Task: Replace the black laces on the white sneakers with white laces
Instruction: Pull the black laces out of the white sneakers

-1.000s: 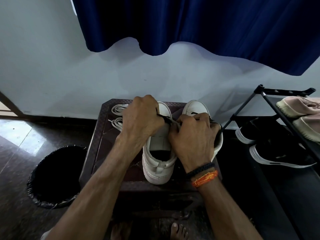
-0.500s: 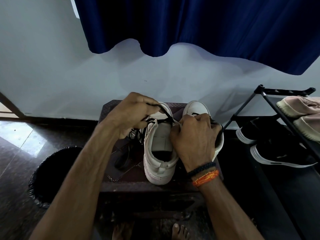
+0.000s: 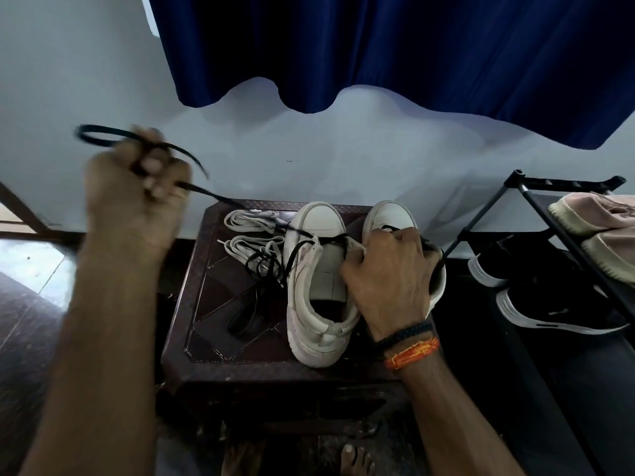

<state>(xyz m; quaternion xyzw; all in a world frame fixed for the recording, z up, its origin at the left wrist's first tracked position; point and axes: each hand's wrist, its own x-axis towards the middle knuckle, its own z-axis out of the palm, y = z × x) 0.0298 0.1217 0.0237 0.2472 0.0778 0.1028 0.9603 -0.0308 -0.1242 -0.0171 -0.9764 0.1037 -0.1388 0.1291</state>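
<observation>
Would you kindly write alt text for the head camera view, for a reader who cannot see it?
A person's left hand pulls a black lace up and away from a white sneaker, which the right hand steadies on a dark stool. White laces lie beside the sneaker; a second white sneaker sits mostly behind the right hand.

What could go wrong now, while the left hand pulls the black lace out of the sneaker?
The left hand pulls the black lace taut over the white laces, so it may drag them off the stool. The left sneaker may tip if the right hand loosens its hold.
</observation>
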